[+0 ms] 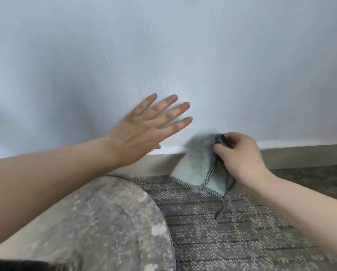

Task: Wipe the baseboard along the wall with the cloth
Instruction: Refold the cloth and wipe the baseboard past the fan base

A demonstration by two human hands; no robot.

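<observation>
Hands: two, bare. Left hand (144, 132): flat and wide open, four fingers straight and fanned, holding nothing. It lies in front of the wall; whether it touches cannot be told. Right hand (242, 159): fingers curled, pinching the top corner of the cloth between thumb and fingers.

Cloth (196, 165): pale green, fluffy pile, roughly rectangular, bound in dark mesh edging, with a fold at its lower right corner. It hangs just left of the right hand, lies against the baseboard and reaches down to the carpet.

Strand (221, 206): dark, thin, trailing from the cloth below the right hand onto the carpet.

Baseboard (300, 155): flat tan strip, smooth, running behind both hands, covered by the cloth between them.

Wall (163, 45): pale blue-grey, smooth, matt, above and behind both hands.

Carpet (242, 227): short pile, grey-brown, speckled bands crossed by dark lines, under the right forearm.

Knee (105, 222): rounded, in mottled grey fabric, below the left forearm.
</observation>
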